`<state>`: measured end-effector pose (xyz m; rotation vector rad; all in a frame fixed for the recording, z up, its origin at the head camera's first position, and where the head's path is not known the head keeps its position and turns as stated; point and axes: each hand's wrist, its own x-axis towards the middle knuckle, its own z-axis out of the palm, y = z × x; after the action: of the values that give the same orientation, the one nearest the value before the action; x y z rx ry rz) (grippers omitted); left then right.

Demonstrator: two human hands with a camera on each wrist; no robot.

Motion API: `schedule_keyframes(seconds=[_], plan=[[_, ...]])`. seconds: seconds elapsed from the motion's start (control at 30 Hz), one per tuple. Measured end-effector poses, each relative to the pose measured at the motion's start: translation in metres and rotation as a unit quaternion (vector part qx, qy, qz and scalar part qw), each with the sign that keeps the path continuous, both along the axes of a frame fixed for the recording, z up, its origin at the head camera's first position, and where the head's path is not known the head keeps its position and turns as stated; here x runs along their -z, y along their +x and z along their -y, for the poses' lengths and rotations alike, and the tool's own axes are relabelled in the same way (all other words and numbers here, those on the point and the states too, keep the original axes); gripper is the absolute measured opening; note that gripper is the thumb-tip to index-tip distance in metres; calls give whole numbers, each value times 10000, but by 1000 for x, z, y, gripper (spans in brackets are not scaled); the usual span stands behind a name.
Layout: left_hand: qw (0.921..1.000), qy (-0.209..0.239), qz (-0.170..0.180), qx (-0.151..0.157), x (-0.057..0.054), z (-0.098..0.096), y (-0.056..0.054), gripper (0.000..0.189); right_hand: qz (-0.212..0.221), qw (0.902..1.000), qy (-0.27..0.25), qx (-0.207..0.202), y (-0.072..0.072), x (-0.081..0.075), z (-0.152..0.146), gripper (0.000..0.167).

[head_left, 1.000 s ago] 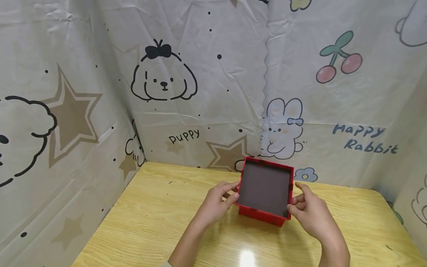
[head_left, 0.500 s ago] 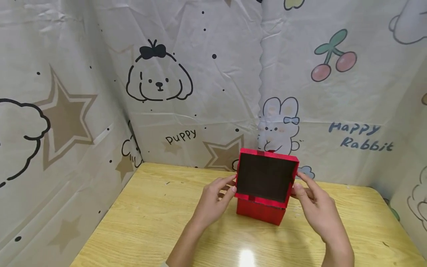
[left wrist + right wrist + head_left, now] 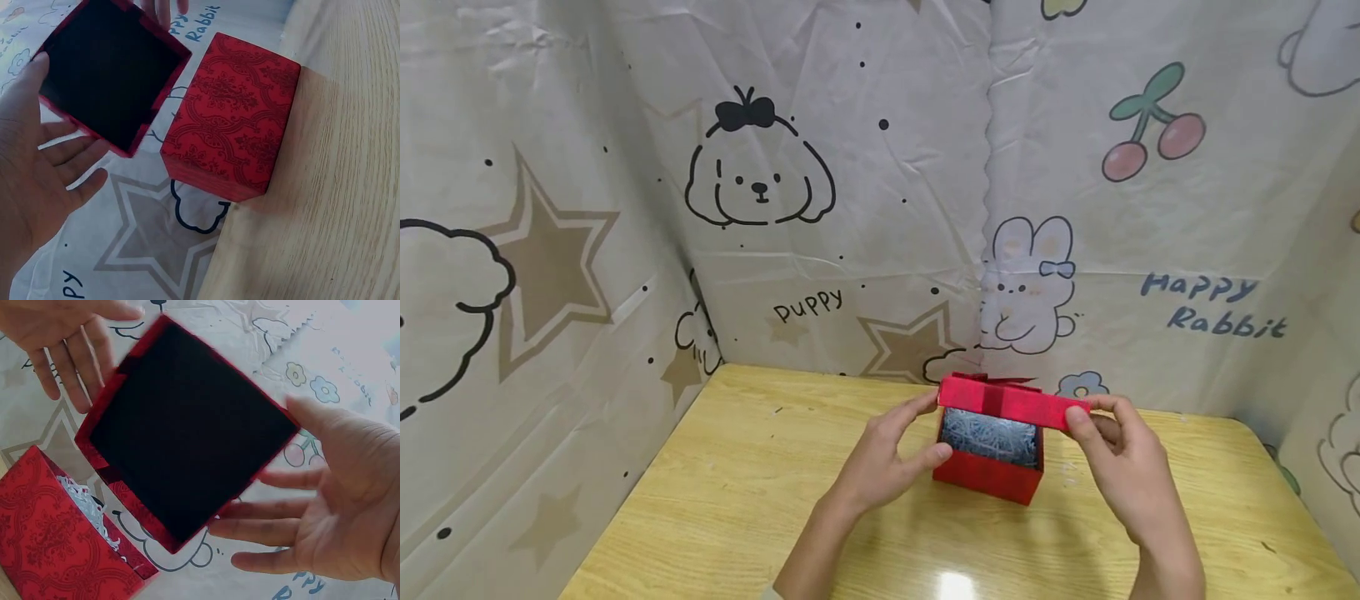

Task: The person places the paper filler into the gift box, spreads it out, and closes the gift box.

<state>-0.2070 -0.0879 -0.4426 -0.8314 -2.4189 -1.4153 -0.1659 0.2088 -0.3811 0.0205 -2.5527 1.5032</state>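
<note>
A red patterned gift box point(image 3: 988, 480) stands on the table, uncovered at the front, with pale shredded paper filler point(image 3: 988, 435) showing inside. Over its back part hangs the red box lid point(image 3: 966, 397), tilted so its front side faces me; the dark inside of the lid point(image 3: 109, 69) shows in the left wrist view. My right hand point(image 3: 1122, 471) pinches the lid's right end between thumb and fingers. At the other end, my left hand point(image 3: 880, 467) is spread, its index finger right at the lid's edge and its thumb lower, near the box's left rim.
The pale wooden table point(image 3: 737, 483) meets a cartoon-printed cloth backdrop point(image 3: 880, 192) just behind the box. Another cloth wall point(image 3: 550, 400) runs along the left. Small white shreds point(image 3: 1070, 473) lie to the right of the box.
The lid has come up off the box and turned from showing its dark inside to showing its front side, exposing the filler. My left thumb has come away from it.
</note>
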Motion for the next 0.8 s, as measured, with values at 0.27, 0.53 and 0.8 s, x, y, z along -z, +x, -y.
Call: schedule_keyframes(seconds=[0.27,0.53,0.8], plan=[[9988,-314,335,-188,3,-5,1,74,19,9941,619,-885,2,6,-14,79],[9942,-967,319,-335,17,-16,-3,74,-265,9858,1260,-1076,-14,32,-20,79],[9909,-1212,319,-488,30,-21,-8,73,-114,9865,1253,-1048,-23,44,-18,78]])
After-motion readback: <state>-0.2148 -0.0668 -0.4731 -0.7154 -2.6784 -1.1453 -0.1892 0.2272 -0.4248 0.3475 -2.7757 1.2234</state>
